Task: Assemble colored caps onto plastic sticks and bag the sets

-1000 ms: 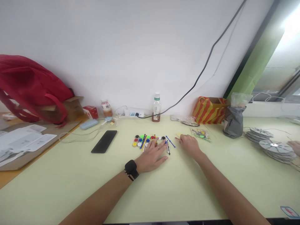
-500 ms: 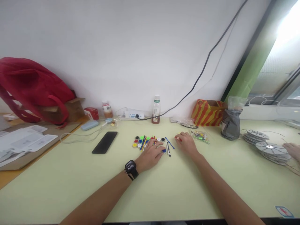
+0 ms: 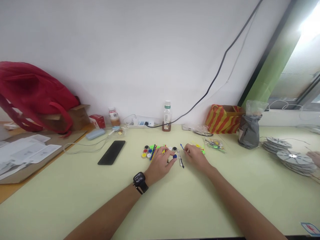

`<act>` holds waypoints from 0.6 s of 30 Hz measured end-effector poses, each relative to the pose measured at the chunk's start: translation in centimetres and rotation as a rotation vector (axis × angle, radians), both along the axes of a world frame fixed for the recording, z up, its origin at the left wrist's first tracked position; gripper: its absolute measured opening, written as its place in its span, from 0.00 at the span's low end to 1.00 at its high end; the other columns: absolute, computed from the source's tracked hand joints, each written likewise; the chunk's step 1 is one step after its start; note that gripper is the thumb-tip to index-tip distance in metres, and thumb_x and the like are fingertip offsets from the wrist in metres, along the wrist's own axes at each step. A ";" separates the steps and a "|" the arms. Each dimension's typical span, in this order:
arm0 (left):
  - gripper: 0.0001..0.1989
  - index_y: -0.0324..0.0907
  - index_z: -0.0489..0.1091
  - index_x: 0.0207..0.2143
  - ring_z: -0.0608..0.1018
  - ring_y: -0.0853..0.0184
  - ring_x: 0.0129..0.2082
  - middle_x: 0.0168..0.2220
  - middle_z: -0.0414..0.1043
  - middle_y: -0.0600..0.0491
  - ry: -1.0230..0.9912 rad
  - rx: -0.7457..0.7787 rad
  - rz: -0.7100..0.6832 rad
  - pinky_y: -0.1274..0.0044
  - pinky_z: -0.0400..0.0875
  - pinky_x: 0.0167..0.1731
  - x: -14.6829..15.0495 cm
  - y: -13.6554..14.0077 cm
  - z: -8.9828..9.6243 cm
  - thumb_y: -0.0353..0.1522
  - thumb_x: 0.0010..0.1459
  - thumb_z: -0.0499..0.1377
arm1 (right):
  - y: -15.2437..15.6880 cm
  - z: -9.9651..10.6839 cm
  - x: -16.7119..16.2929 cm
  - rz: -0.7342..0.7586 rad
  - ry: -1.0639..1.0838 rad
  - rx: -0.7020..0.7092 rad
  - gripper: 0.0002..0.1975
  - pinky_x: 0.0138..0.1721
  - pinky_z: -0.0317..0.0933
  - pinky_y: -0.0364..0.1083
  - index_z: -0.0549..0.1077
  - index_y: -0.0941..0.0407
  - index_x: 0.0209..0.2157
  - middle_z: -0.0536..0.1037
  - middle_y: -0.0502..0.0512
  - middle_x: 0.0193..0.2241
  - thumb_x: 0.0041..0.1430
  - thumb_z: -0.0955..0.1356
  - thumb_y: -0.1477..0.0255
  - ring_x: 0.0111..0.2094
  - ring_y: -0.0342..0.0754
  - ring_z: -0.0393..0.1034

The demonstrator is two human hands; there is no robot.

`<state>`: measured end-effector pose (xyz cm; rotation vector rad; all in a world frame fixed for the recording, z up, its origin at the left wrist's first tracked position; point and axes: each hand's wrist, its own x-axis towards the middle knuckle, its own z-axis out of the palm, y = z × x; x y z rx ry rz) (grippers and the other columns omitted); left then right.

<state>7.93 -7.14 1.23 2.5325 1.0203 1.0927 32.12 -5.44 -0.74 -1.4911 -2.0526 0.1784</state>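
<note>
My left hand (image 3: 161, 163), with a black watch (image 3: 140, 181) on its wrist, is over a cluster of small coloured discs and sticks. Its thumb and index finger are bent around a small blue disc (image 3: 174, 156) at their tips. Partly under and beside that hand are more round discs (image 3: 146, 151). My right hand (image 3: 196, 157) pinches a thin blue stick (image 3: 182, 146) with a pointed end. Black and white sticks (image 3: 180, 159) lie between the hands. Just beyond the right hand are a yellow disc (image 3: 197, 145) and a green disc (image 3: 203, 152).
A phone (image 3: 111, 152) lies left of the cluster. By the wall stand a bottle (image 3: 167, 116) and a striped bag (image 3: 222, 119). A clear packet of coloured parts (image 3: 215, 145) is farther right. Near grey slotted discs (image 3: 296, 158) another person's hand (image 3: 314, 158) shows.
My right hand has let go of a red stick and taken hold of the blue stick. The blue disc at my left fingertips has shifted slightly away from me.
</note>
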 end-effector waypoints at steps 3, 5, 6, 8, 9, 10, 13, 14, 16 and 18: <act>0.07 0.45 0.73 0.46 0.73 0.56 0.53 0.45 0.76 0.48 -0.062 -0.033 0.016 0.60 0.63 0.59 -0.1 -0.1 0.2 0.36 0.67 0.59 | 0.0 0.3 -0.2 0.036 0.228 0.001 0.06 0.39 0.65 0.49 0.69 0.54 0.39 0.76 0.53 0.32 0.67 0.62 0.68 0.34 0.50 0.71; 0.09 0.46 0.72 0.49 0.75 0.58 0.49 0.44 0.75 0.49 -0.118 -0.079 -0.002 0.63 0.68 0.55 -0.1 0.0 0.2 0.35 0.66 0.60 | -0.1 0.7 -0.6 0.078 0.391 0.012 0.09 0.39 0.67 0.49 0.71 0.53 0.43 0.78 0.53 0.34 0.66 0.65 0.65 0.34 0.50 0.73; 0.10 0.46 0.72 0.49 0.76 0.59 0.46 0.43 0.75 0.50 -0.146 -0.106 -0.011 0.65 0.70 0.51 -0.2 0.1 0.1 0.35 0.66 0.60 | -0.1 1.0 -0.9 0.094 0.461 0.014 0.12 0.39 0.68 0.50 0.72 0.53 0.45 0.78 0.54 0.34 0.64 0.67 0.62 0.34 0.50 0.74; 0.10 0.46 0.73 0.48 0.77 0.62 0.40 0.41 0.75 0.50 -0.208 -0.171 -0.028 0.68 0.73 0.44 -0.2 0.5 -0.2 0.36 0.65 0.61 | -0.4 1.6 -1.4 0.119 0.563 -0.001 0.15 0.40 0.70 0.50 0.76 0.54 0.42 0.80 0.55 0.34 0.60 0.70 0.58 0.35 0.50 0.75; 0.10 0.45 0.74 0.47 0.77 0.63 0.37 0.39 0.75 0.51 -0.250 -0.210 -0.034 0.70 0.73 0.41 -0.1 0.7 -0.4 0.37 0.65 0.61 | -0.6 1.9 -1.7 0.131 0.596 -0.019 0.16 0.40 0.70 0.50 0.77 0.54 0.39 0.80 0.55 0.33 0.59 0.72 0.56 0.35 0.50 0.75; 0.10 0.45 0.74 0.45 0.77 0.64 0.36 0.38 0.75 0.51 -0.302 -0.255 -0.039 0.71 0.74 0.38 -0.1 0.9 -0.6 0.38 0.64 0.62 | -0.9 2.1 -2.0 0.140 0.625 -0.042 0.17 0.39 0.70 0.50 0.78 0.54 0.36 0.80 0.56 0.33 0.58 0.72 0.54 0.34 0.50 0.75; 0.13 0.43 0.75 0.43 0.80 0.64 0.36 0.38 0.77 0.50 -0.453 -0.400 -0.059 0.73 0.76 0.36 0.1 1.4 -1.1 0.40 0.60 0.66 | -1.6 2.8 -2.7 0.172 0.716 -0.117 0.19 0.35 0.69 0.48 0.79 0.55 0.35 0.81 0.55 0.32 0.57 0.72 0.52 0.32 0.49 0.74; 0.15 0.42 0.74 0.43 0.81 0.64 0.36 0.39 0.78 0.49 -0.483 -0.439 -0.063 0.73 0.77 0.36 0.2 1.4 -1.1 0.40 0.58 0.67 | -1.8 2.9 -2.9 0.180 0.744 -0.136 0.20 0.34 0.69 0.48 0.79 0.55 0.36 0.81 0.55 0.32 0.58 0.71 0.51 0.31 0.49 0.74; 0.17 0.41 0.74 0.44 0.82 0.63 0.37 0.39 0.79 0.48 -0.515 -0.493 -0.065 0.72 0.78 0.37 0.3 1.4 -1.1 0.39 0.56 0.69 | -2.1 3.2 -3.2 0.196 0.792 -0.160 0.20 0.34 0.69 0.48 0.80 0.55 0.38 0.80 0.55 0.31 0.59 0.71 0.52 0.31 0.49 0.73; 0.19 0.41 0.74 0.45 0.83 0.62 0.37 0.40 0.79 0.48 -0.543 -0.526 -0.061 0.72 0.79 0.38 0.3 1.4 -1.1 0.39 0.54 0.70 | -2.3 3.3 -3.4 0.202 0.832 -0.179 0.19 0.35 0.69 0.48 0.80 0.55 0.38 0.80 0.55 0.30 0.58 0.72 0.53 0.31 0.49 0.73</act>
